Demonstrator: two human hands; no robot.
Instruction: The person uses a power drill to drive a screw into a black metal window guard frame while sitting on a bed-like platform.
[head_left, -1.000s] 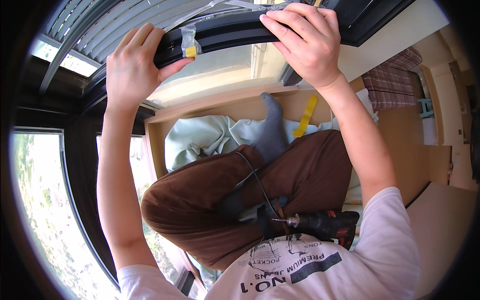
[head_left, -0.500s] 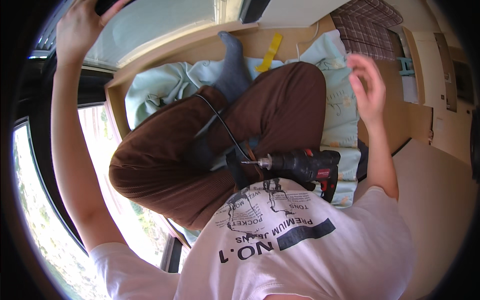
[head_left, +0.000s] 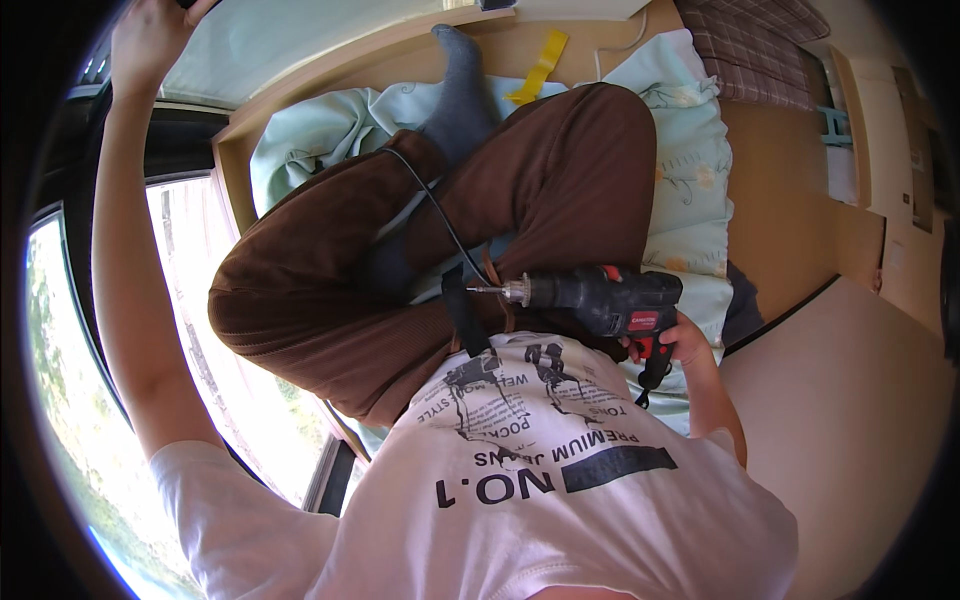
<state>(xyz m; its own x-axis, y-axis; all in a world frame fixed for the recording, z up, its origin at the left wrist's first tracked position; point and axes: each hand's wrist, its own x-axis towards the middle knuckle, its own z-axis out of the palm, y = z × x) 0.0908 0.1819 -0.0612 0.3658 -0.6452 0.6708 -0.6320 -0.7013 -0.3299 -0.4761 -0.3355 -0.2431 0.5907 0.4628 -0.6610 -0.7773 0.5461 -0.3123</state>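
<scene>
My right hand (head_left: 672,342) grips the handle of a black and red corded drill (head_left: 600,297) that lies across my lap, its bit pointing left over my brown trousers (head_left: 420,260). The drill's black cable (head_left: 430,205) runs up over my thigh. My left hand (head_left: 150,30) is raised to the top left edge and rests on a dark window frame part; what its fingers hold is cut off by the picture's edge. I sit cross-legged on a pale green quilt (head_left: 680,150), one grey sock (head_left: 460,85) pointing away.
A large window (head_left: 90,400) with a dark frame runs along my left. A yellow strip (head_left: 535,68) lies on the wooden ledge beyond my foot. A checked cushion (head_left: 755,45) sits at the upper right, wooden panels (head_left: 790,220) and a beige surface (head_left: 850,420) to the right.
My right hand came down from the overhead frame and took hold of the drill on my lap. My view tilted downward, so the left hand now sits at the top edge.
</scene>
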